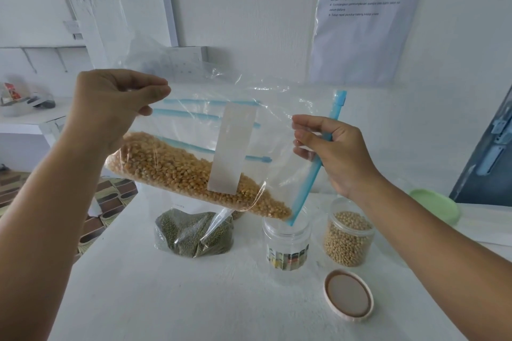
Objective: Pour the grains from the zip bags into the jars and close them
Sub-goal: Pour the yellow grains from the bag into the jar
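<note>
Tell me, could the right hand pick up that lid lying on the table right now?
Probably not yet: the right hand grips the corn bag's blue zip edge. The lid lies uncovered below it, so once freed, likely yes.

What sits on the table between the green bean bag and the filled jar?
In the head view, the empty clear jar stands between the green bean bag and the filled jar.

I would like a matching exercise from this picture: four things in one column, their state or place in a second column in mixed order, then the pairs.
1. corn bag
2. green bean bag
3. labelled jar
4. beige lid

a. lies flat on the table, inside up
b. stands open under the bag's corner
c. held tilted by both hands
d. rests on the table, behind

Pairs: 1-c, 2-d, 3-b, 4-a
</note>
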Motion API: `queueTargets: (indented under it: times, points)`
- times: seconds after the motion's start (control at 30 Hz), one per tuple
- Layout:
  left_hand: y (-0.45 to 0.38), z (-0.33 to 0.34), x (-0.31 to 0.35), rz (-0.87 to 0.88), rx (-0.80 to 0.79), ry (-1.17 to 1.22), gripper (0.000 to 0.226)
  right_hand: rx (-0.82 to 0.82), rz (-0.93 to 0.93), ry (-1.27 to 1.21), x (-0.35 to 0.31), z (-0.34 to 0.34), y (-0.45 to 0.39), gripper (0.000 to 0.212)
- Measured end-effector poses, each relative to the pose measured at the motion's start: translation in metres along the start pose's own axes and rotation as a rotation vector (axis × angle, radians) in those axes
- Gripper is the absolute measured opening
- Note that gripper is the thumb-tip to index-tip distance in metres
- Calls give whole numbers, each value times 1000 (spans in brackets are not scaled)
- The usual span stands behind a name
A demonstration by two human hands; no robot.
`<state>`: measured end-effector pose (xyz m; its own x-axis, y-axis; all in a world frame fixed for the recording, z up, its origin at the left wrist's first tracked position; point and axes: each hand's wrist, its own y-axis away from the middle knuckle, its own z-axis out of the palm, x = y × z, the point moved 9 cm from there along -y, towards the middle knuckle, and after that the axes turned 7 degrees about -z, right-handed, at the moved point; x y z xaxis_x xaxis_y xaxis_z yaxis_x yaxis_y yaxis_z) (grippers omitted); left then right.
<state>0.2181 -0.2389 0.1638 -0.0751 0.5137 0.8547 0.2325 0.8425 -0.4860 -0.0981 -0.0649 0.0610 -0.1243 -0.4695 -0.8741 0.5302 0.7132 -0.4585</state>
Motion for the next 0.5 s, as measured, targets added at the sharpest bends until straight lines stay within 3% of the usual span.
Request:
queueTargets:
  times: [0.5]
  points:
    - [-10,-4,9,-10,-4,8,11,1,7,-48,0,6,-3,24]
